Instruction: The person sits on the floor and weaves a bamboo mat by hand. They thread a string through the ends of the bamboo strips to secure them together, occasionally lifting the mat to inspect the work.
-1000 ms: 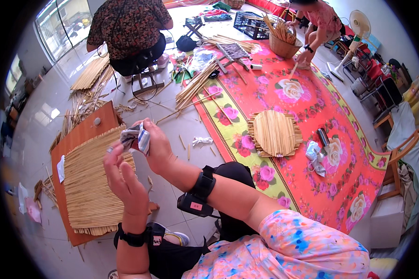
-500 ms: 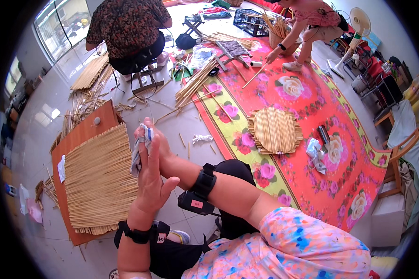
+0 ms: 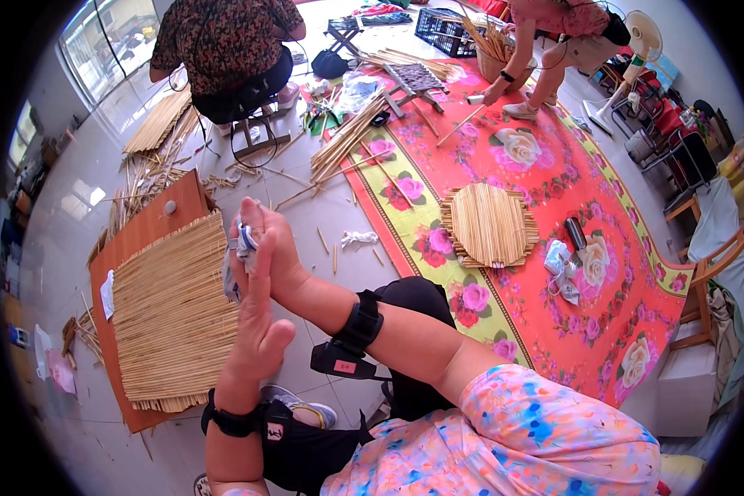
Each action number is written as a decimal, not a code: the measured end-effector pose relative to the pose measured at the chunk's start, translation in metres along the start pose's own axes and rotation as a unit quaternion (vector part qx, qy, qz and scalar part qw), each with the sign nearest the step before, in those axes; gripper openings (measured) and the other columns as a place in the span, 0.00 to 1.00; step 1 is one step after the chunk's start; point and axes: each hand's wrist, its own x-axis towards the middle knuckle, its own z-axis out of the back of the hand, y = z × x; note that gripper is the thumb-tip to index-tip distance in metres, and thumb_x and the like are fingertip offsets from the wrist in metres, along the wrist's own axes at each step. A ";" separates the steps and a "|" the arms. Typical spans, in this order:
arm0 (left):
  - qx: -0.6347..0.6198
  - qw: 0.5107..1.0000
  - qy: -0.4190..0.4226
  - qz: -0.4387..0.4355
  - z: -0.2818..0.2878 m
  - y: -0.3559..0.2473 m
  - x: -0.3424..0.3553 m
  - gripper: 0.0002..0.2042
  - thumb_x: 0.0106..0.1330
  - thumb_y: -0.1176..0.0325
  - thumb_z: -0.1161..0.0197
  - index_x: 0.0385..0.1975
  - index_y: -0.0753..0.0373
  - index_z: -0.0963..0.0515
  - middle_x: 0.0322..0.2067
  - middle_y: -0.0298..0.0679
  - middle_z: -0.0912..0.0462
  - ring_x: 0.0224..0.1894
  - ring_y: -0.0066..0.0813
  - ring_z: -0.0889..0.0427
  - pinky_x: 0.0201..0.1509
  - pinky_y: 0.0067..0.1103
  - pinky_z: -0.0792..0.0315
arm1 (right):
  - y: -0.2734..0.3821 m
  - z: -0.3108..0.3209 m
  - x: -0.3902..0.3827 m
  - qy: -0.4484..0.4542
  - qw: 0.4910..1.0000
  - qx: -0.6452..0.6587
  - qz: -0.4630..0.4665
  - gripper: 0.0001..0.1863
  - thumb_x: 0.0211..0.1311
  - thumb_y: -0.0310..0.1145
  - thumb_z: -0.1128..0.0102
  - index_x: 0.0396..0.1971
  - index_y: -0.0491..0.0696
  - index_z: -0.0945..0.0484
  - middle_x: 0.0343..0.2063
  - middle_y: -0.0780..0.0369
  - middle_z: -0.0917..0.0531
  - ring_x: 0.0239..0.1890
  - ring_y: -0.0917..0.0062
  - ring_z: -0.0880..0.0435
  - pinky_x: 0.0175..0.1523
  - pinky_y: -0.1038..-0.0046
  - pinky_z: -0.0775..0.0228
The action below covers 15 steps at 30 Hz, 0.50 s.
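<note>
My left hand [image 3: 259, 335] is raised, its index finger stretched up and its thumb held apart. A crumpled white and grey cloth with blue marks [image 3: 232, 277] lies against the far side of its fingers. Around the cloth and the left fingertips my right hand [image 3: 274, 248] is closed, its wrist crossing from the right; some fingers of both hands are hidden. Below and left of the hands, a mat of thin tan sticks [image 3: 174, 318] lies on a reddish-brown board [image 3: 192, 202]. A small white knob-like piece [image 3: 170, 207] sits on the board's far end.
A round stick mat [image 3: 489, 227] lies on a red floral sheet [image 3: 546, 331], near a dark cylinder [image 3: 575, 234] and a crumpled white and blue item [image 3: 560, 269]. Loose sticks [image 3: 351, 140] spread beyond. One person [image 3: 227, 50] sits far left; another [image 3: 546, 33] bends over a basket [image 3: 500, 70].
My right hand has curled from a flatter pose into a grip around the cloth and left fingertips. At the far right, the other person's hand has moved to a small white tube.
</note>
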 end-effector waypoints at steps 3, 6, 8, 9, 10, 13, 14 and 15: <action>-0.024 1.000 -0.003 0.003 0.004 -0.006 -0.001 0.48 0.59 0.29 0.62 0.66 0.68 0.51 0.68 0.46 0.51 0.72 0.40 0.64 0.71 0.33 0.71 | 0.003 -0.001 -0.002 0.017 0.999 -0.020 0.018 0.23 0.69 0.50 0.56 0.24 0.47 0.29 0.18 0.70 0.30 0.21 0.88 0.32 0.27 0.82 0.38; -0.219 0.974 -0.055 0.023 0.008 -0.005 0.001 0.48 0.57 0.27 0.60 0.66 0.65 0.49 0.68 0.47 0.53 0.71 0.37 0.57 0.71 0.32 0.61 | -0.005 0.001 0.004 0.004 0.986 -0.135 0.102 0.22 0.71 0.48 0.58 0.25 0.46 0.29 0.19 0.69 0.28 0.21 0.88 0.31 0.27 0.82 0.37; -0.287 0.950 -0.116 0.022 0.014 -0.010 0.004 0.46 0.59 0.28 0.60 0.66 0.64 0.47 0.67 0.47 0.49 0.68 0.38 0.48 0.68 0.32 0.51 | -0.003 0.004 0.007 -0.012 0.966 -0.204 0.158 0.22 0.71 0.47 0.58 0.25 0.45 0.29 0.19 0.69 0.27 0.21 0.88 0.31 0.27 0.82 0.36; -0.322 0.935 -0.145 0.021 0.017 -0.012 0.005 0.45 0.59 0.29 0.60 0.65 0.64 0.46 0.66 0.47 0.47 0.67 0.39 0.43 0.67 0.31 0.46 | -0.002 0.008 0.009 -0.020 0.978 -0.163 0.131 0.21 0.71 0.46 0.58 0.26 0.45 0.29 0.20 0.69 0.27 0.21 0.88 0.30 0.27 0.82 0.36; -0.275 0.947 -0.164 0.029 0.020 -0.012 0.005 0.45 0.60 0.30 0.60 0.65 0.63 0.46 0.64 0.47 0.44 0.64 0.37 0.39 0.64 0.30 0.42 | -0.001 0.012 0.012 -0.027 0.987 -0.122 0.104 0.20 0.71 0.45 0.58 0.27 0.45 0.29 0.20 0.69 0.27 0.22 0.88 0.30 0.28 0.81 0.36; -0.164 0.962 -0.212 0.051 0.032 -0.011 -0.001 0.43 0.61 0.30 0.61 0.66 0.61 0.47 0.51 0.43 0.27 0.50 0.27 0.25 0.53 0.24 0.33 | 0.010 0.009 0.013 0.007 0.999 -0.023 0.022 0.18 0.71 0.43 0.57 0.29 0.45 0.29 0.20 0.69 0.27 0.23 0.87 0.30 0.29 0.81 0.35; -0.168 0.965 -0.192 0.062 0.031 -0.011 -0.001 0.43 0.61 0.30 0.61 0.66 0.61 0.48 0.48 0.42 0.25 0.48 0.26 0.24 0.52 0.23 0.32 | 0.013 0.009 0.012 0.022 1.000 -0.001 -0.004 0.17 0.71 0.43 0.57 0.30 0.44 0.29 0.20 0.69 0.27 0.23 0.87 0.30 0.30 0.80 0.34; -0.172 0.967 -0.172 0.073 0.031 -0.011 -0.002 0.43 0.61 0.30 0.62 0.66 0.61 0.48 0.45 0.41 0.24 0.45 0.24 0.23 0.50 0.22 0.32 | 0.009 0.009 0.011 0.061 0.997 -0.046 0.006 0.16 0.70 0.42 0.55 0.31 0.44 0.29 0.20 0.67 0.26 0.23 0.83 0.27 0.30 0.78 0.33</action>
